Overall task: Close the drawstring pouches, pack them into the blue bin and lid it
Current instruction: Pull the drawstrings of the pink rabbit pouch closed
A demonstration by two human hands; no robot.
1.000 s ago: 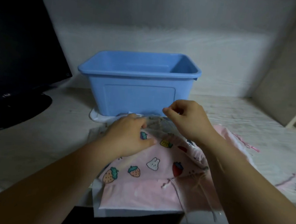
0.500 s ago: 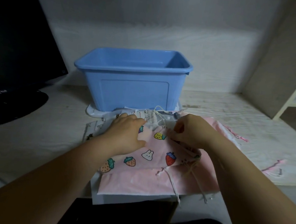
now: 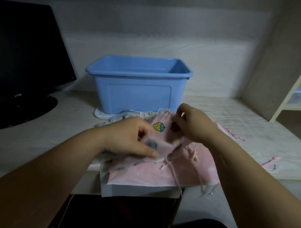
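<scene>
A pink drawstring pouch (image 3: 162, 130) printed with strawberries is lifted and bunched between both hands, just in front of the open blue bin (image 3: 138, 95). My left hand (image 3: 132, 139) grips the pouch's lower left part. My right hand (image 3: 193, 127) pinches its gathered top edge, where white strings show. More pink pouches (image 3: 160, 174) lie stacked flat beneath, hanging over the desk's front edge, with loose cords (image 3: 176, 175) trailing down. A white lid (image 3: 107, 115) lies under the bin, partly hidden.
A black monitor (image 3: 23, 53) on its stand fills the left side of the white desk (image 3: 30, 138). Another pink pouch (image 3: 270, 160) lies at the right near the desk edge. A cream shelf unit (image 3: 295, 94) stands at the far right.
The top strawberry pouch lay flat under both hands a second ago; now it is lifted and bunched up between them. My right hand shifted right along its top edge.
</scene>
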